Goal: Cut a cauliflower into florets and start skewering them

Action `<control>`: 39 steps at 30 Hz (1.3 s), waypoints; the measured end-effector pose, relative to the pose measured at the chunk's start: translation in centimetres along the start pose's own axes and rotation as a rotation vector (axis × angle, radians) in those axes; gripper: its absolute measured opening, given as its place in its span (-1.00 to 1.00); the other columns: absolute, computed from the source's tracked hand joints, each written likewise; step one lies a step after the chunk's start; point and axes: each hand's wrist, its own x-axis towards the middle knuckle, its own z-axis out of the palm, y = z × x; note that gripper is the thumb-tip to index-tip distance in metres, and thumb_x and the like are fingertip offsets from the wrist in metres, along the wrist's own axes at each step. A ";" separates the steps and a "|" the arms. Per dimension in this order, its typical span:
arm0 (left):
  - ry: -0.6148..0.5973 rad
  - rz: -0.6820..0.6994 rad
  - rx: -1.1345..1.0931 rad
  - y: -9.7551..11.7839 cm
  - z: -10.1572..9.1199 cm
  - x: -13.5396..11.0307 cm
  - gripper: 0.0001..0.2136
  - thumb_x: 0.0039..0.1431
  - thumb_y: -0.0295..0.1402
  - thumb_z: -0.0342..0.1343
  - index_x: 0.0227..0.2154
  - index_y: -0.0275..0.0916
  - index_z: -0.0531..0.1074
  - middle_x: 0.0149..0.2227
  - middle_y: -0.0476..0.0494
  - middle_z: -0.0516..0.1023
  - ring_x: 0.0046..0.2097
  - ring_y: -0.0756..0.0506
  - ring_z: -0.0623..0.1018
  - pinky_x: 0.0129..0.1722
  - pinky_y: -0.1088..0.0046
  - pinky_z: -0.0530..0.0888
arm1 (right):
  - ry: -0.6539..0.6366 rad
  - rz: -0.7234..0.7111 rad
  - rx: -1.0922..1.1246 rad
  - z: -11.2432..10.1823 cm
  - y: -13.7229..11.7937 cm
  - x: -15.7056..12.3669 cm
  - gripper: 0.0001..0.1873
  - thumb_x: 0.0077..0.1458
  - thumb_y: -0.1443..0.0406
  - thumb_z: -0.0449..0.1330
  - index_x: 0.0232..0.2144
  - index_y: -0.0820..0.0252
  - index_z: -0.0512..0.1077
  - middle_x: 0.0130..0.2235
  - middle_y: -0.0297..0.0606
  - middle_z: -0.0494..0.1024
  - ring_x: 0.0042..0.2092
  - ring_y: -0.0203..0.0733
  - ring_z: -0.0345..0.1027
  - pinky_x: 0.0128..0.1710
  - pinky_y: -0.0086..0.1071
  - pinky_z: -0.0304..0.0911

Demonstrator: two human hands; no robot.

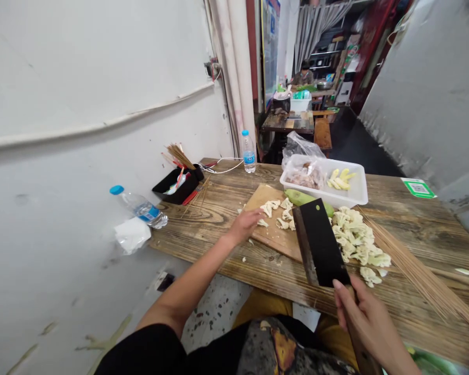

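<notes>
My right hand [365, 317] grips the handle of a black cleaver [320, 242], whose broad blade lies over the near edge of a wooden cutting board [275, 237]. My left hand [245, 224] reaches to the board's left edge, fingers curled on a small cauliflower piece [262, 223]. More cut cauliflower pieces [283, 213] lie on the board. A larger heap of cauliflower florets [357, 242] sits on the table right of the cleaver. A green stalk [303, 198] lies at the board's far side.
A white tray [357, 195] with yellow pieces and a plastic bag stands behind the board. Bamboo skewers [418, 271] spread across the wooden table [414, 219] at right. A black skewer box [177, 185], an upright water bottle [249, 152] and a toppled bottle [140, 207] are at left.
</notes>
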 end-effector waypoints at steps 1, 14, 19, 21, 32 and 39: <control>0.112 -0.098 0.008 -0.3 -0.3 -0.3 -0.74 0.18 -0.39 0.03 -0.10 -0.18 0.48 0.04 -0.22 0.46 0.11 -0.16 0.40 0.15 0.28 0.28 | 0.006 -0.004 -0.024 -0.1 0.2 0.0 -0.63 0.12 -0.06 0.01 -0.45 0.08 0.18 -0.67 -0.48 0.33 -0.65 -0.29 0.24 -0.62 -0.44 0.16; 0.029 -0.305 -0.237 -2.7 1.7 -0.3 -0.75 -0.02 -0.54 0.11 -0.23 -0.24 0.49 -0.17 -0.15 0.53 -0.18 -0.06 0.52 -0.15 0.44 0.45 | -0.075 -0.387 -0.716 2.0 -1.4 3.9 -0.70 0.21 0.11 -0.14 -0.37 0.11 0.27 -0.58 -0.24 0.46 -0.54 -0.09 0.40 -0.54 -0.34 0.13; 0.046 -0.316 -0.271 -3.2 1.5 0.1 -0.72 -0.05 -0.58 0.11 -0.24 -0.24 0.52 -0.21 -0.12 0.57 -0.20 -0.06 0.53 -0.16 0.46 0.44 | -0.100 -0.490 -0.738 3.1 -2.6 5.6 -0.73 0.22 0.19 -0.10 -0.28 0.17 0.34 -0.47 -0.17 0.53 -0.44 -0.07 0.45 -0.48 -0.35 0.19; 0.040 -0.318 -0.274 -3.2 1.3 0.1 -0.71 -0.05 -0.59 0.10 -0.24 -0.24 0.53 -0.25 -0.10 0.59 -0.23 -0.06 0.54 -0.18 0.47 0.43 | -0.107 -0.513 -0.725 3.3 -2.9 5.9 -0.74 0.21 0.20 -0.09 -0.27 0.18 0.34 -0.47 -0.18 0.53 -0.43 -0.08 0.44 -0.45 -0.35 0.20; 0.030 -0.402 -0.204 -3.3 1.4 0.1 -0.70 -0.07 -0.55 0.16 -0.21 -0.27 0.56 -0.35 -0.04 0.61 -0.34 -0.02 0.52 -0.30 0.56 0.39 | -0.081 -0.568 -0.776 4.0 -2.8 6.2 -0.73 0.24 0.21 -0.13 -0.31 0.21 0.32 -0.64 -0.34 0.34 -0.60 -0.17 0.26 -0.54 -0.36 0.11; 0.010 -0.433 -0.163 -3.0 1.6 0.4 -0.68 -0.05 -0.54 0.16 -0.17 -0.25 0.55 -0.27 -0.04 0.62 -0.29 0.00 0.52 -0.25 0.58 0.38 | -0.113 -0.537 -0.830 4.3 -2.9 6.0 -0.69 0.25 0.21 -0.17 -0.25 0.24 0.31 -0.49 -0.19 0.49 -0.47 -0.12 0.41 -0.45 -0.35 0.19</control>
